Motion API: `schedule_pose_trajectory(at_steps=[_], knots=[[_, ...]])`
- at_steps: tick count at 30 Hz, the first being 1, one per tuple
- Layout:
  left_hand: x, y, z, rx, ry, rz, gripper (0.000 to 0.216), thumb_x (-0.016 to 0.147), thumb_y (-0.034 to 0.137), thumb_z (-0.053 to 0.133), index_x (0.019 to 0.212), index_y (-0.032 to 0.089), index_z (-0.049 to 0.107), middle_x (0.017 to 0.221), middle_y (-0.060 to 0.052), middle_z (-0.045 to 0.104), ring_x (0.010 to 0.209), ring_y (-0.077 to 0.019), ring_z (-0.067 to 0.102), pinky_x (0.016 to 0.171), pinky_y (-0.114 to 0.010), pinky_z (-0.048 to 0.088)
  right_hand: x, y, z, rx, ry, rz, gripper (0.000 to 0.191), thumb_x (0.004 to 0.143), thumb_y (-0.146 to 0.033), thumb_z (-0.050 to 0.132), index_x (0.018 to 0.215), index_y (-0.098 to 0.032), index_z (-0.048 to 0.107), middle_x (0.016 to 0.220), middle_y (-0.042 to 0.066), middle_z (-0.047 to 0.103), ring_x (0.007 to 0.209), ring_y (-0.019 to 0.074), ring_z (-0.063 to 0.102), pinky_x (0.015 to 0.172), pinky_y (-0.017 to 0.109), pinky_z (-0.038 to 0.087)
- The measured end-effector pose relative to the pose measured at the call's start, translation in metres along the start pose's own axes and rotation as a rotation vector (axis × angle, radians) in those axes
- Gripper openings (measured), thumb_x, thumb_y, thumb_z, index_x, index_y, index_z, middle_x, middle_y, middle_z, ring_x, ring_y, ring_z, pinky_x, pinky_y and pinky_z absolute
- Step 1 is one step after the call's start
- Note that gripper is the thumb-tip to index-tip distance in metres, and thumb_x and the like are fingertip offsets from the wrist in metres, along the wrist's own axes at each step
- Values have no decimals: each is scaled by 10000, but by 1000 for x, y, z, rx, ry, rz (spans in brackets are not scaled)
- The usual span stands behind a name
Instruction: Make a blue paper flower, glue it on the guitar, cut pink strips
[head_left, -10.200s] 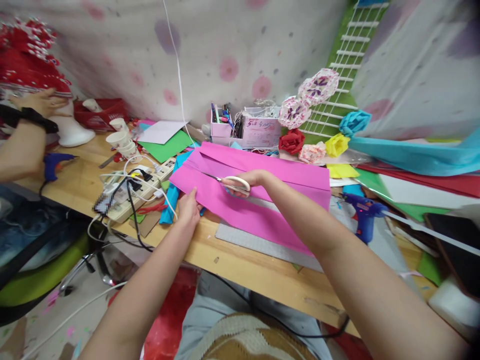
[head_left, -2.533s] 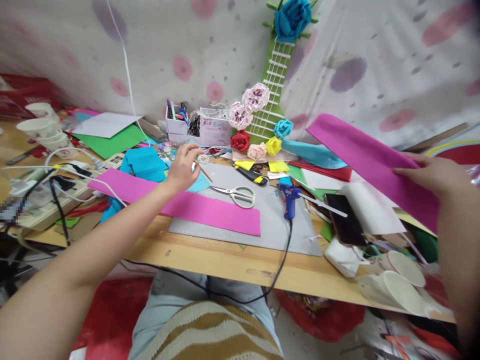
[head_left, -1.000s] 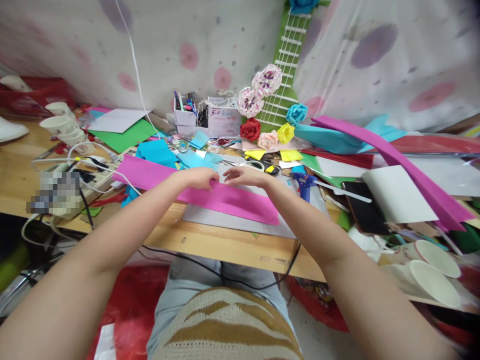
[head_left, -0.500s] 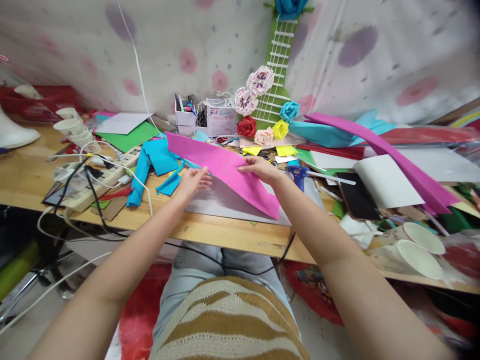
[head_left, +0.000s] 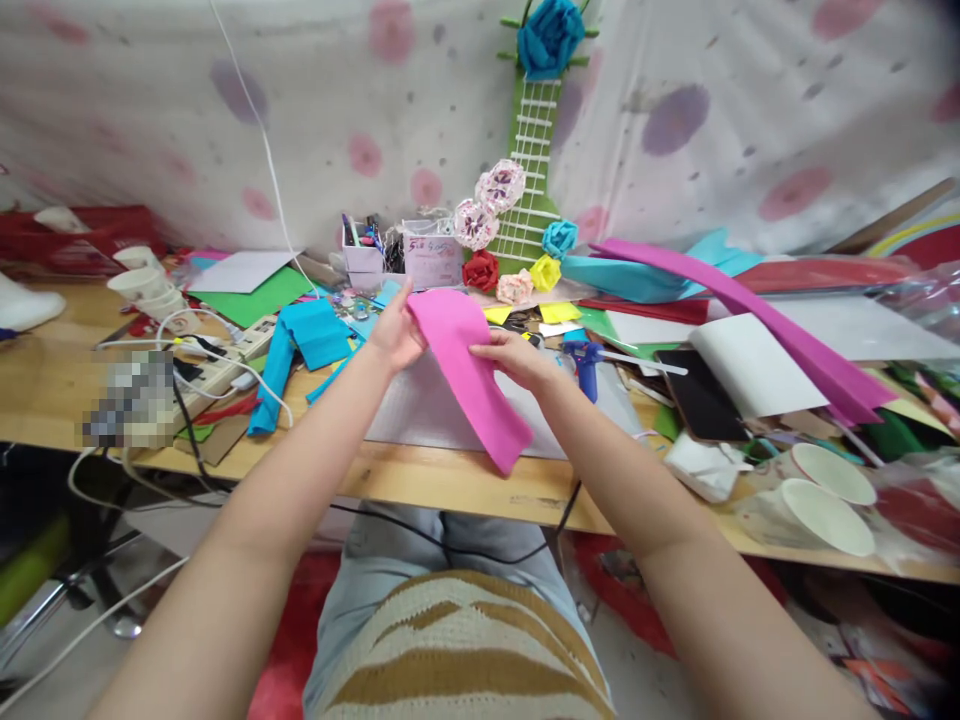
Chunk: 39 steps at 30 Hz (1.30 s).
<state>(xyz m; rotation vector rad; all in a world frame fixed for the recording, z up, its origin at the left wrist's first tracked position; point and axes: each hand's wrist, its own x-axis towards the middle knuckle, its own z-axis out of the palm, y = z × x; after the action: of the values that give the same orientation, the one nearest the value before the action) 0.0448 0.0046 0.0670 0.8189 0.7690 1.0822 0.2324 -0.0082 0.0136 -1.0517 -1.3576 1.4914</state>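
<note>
A pink paper strip [head_left: 466, 370] is lifted off the grey cutting mat [head_left: 420, 415] and hangs bent over. My left hand [head_left: 395, 338] pinches its upper left edge. My right hand [head_left: 516, 362] grips its right edge lower down. Both hands are closed on the paper, above the middle of the wooden table [head_left: 45, 390].
A blue glue gun [head_left: 581, 360], a black phone [head_left: 697, 395] and white sheets lie to the right, with a second long pink strip [head_left: 757, 320]. Paper cups [head_left: 817, 500] sit at the right front. A power strip [head_left: 217, 365], cables and blue paper [head_left: 300, 340] lie left. Paper flowers [head_left: 495, 255] stand behind.
The pink strip was lying flat on the mat a second ago; both hands have lifted it and folded it over, and its left end has come off the table.
</note>
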Motion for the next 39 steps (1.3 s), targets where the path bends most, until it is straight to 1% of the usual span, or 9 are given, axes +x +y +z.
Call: schedule_pose_trajectory(at_steps=[4, 9, 13, 15, 20, 26, 29, 32, 39], knots=[[-12, -12, 8, 297, -69, 21, 419, 623, 480, 715, 868, 147, 648, 743, -38, 675, 719, -155, 630, 664, -255, 485, 14, -8, 5, 173, 268, -142, 432, 499, -414, 775, 837, -170, 661, 797, 14, 681, 689, 136, 601, 614, 247, 460], [-18, -31, 5, 500, 1, 111, 360, 533, 364, 770, 783, 127, 663, 716, -21, 671, 683, -150, 595, 632, -258, 457, 18, -21, 8, 124, 285, -231, 428, 531, -455, 754, 838, -177, 647, 799, 11, 669, 723, 149, 607, 643, 265, 482], [-11, -38, -14, 459, 86, 65, 348, 511, 347, 773, 745, 122, 649, 649, -5, 638, 569, -114, 544, 561, -245, 431, 12, -10, 5, 58, 376, -141, 416, 651, -514, 661, 932, -214, 599, 726, -16, 632, 614, 113, 577, 560, 242, 469], [-8, -41, -25, 440, 87, 51, 374, 495, 373, 782, 737, 124, 645, 647, -8, 635, 561, -114, 540, 567, -253, 434, 5, 2, 4, 89, 337, -48, 403, 666, -516, 652, 925, -215, 582, 735, -7, 637, 624, 109, 581, 571, 241, 477], [-9, -43, -40, 459, 27, 69, 443, 481, 435, 786, 773, 130, 650, 732, -32, 671, 639, -143, 580, 638, -283, 460, -9, 27, 11, 84, 24, 20, 350, 616, -433, 720, 851, -186, 640, 844, 18, 655, 735, 115, 586, 685, 254, 476], [-16, -46, -41, 460, -21, 206, 500, 578, 391, 738, 978, 137, 581, 771, -32, 675, 694, -151, 613, 678, -289, 485, -1, 28, 27, 46, 217, -218, 279, 577, -400, 714, 753, -193, 652, 799, 2, 658, 761, 148, 571, 762, 309, 451], [-24, -48, -40, 505, 76, 385, 619, 645, 299, 694, 1202, 176, 453, 718, 2, 657, 687, -137, 615, 704, -287, 485, 1, 22, 29, 6, 313, -325, 255, 605, -395, 690, 764, -196, 661, 796, 1, 659, 791, 161, 570, 798, 324, 441], [-35, -44, -36, 620, 62, 541, 741, 674, 220, 664, 1335, 254, 331, 738, 26, 646, 695, -115, 602, 749, -278, 476, -2, 13, 29, -49, 334, -374, 247, 625, -404, 680, 763, -199, 667, 781, -3, 656, 779, 160, 571, 780, 316, 446], [-32, -26, -26, 892, 37, 677, 304, 731, 242, 606, 1030, 224, 658, 989, -34, 657, 862, -139, 592, 813, -263, 455, -13, -8, 28, 15, 206, -345, 291, 604, -448, 718, 779, -222, 669, 820, -4, 659, 804, 157, 585, 792, 309, 454]])
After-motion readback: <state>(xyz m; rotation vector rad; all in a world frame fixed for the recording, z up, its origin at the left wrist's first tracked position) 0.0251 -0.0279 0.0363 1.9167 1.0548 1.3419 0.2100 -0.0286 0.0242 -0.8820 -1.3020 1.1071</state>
